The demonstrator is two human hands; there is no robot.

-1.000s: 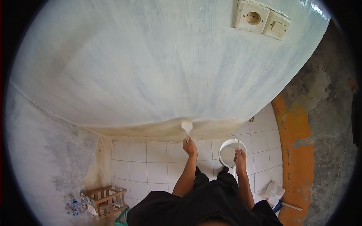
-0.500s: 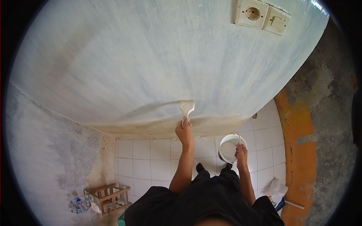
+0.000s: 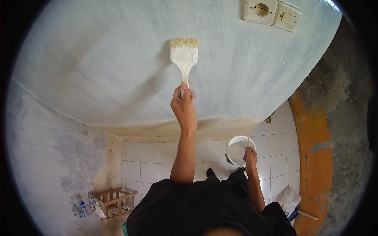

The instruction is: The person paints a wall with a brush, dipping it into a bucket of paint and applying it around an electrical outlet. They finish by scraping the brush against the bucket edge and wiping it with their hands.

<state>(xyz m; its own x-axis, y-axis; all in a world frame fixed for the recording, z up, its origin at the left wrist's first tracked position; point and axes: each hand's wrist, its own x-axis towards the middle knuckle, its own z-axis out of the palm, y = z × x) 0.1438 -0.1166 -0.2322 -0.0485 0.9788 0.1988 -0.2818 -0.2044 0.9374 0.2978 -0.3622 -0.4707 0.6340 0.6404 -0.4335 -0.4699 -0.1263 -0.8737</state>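
My left hand (image 3: 184,103) is closed around the handle of a wide paintbrush (image 3: 184,58). The brush points up the wall (image 3: 118,47), its pale bristles at the painted surface, with a shadow falling to its left. White streaks of paint run over the bluish wall. Lower right, my right hand (image 3: 250,156) grips the handle of a white bucket (image 3: 229,146). Whitish paint shows inside the bucket, which hangs above the tiles close to my feet.
A power socket (image 3: 261,10) and a light switch (image 3: 288,18) sit high on the wall. White tiles (image 3: 149,152) cover the floor. A wooden rack (image 3: 114,202) stands lower left beside plastic bottles (image 3: 81,204). A plastic bag (image 3: 290,198) lies lower right near an orange-painted wall (image 3: 316,157).
My left hand has carried the paintbrush upward and slightly left, from low on the wall to its middle. My right hand keeps hold of the bucket, almost in the same place.
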